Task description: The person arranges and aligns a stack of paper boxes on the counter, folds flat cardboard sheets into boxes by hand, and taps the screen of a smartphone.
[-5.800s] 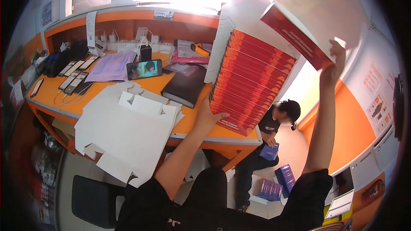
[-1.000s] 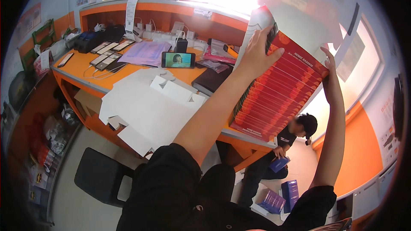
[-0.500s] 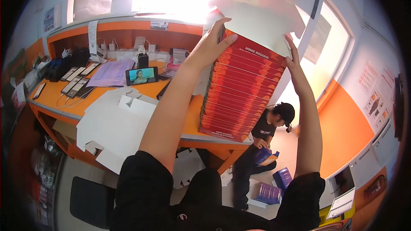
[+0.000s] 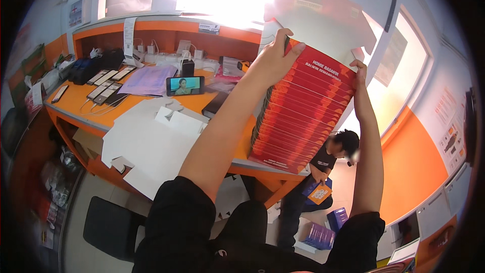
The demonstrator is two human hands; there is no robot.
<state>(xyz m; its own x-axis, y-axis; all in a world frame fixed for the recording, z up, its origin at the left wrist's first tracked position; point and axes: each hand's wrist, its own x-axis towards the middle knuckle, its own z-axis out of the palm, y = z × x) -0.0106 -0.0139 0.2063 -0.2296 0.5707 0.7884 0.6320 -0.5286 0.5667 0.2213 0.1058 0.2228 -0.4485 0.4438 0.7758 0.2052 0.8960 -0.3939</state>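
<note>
A tall stack of red cardboard boxes (image 4: 303, 111), seemingly nested in one another, rises from the table's front right corner. Atop it, the uppermost box stands with its pale lid flap (image 4: 323, 20) raised. My left hand (image 4: 279, 58) grips the upper left corner of this box, thumb on the red front edge and fingers behind. At the opposite corner, my right hand (image 4: 359, 73) has its fingers curled over the side edge. Both forearms reach up on either side of the stack.
Flat white cardboard sheets (image 4: 151, 136) overhang the orange table (image 4: 76, 107). Several phones (image 4: 103, 88), purple papers (image 4: 146, 80) and a propped phone (image 4: 185, 86) lie behind. A person (image 4: 323, 159) sits low at right, handling a blue and orange box (image 4: 318, 192). A black chair (image 4: 108, 227) stands at lower left.
The whole view has shifted, so stack and table appear farther right and lower. My right fingers have curled more over the box edge. The other person's box now shows its orange face.
</note>
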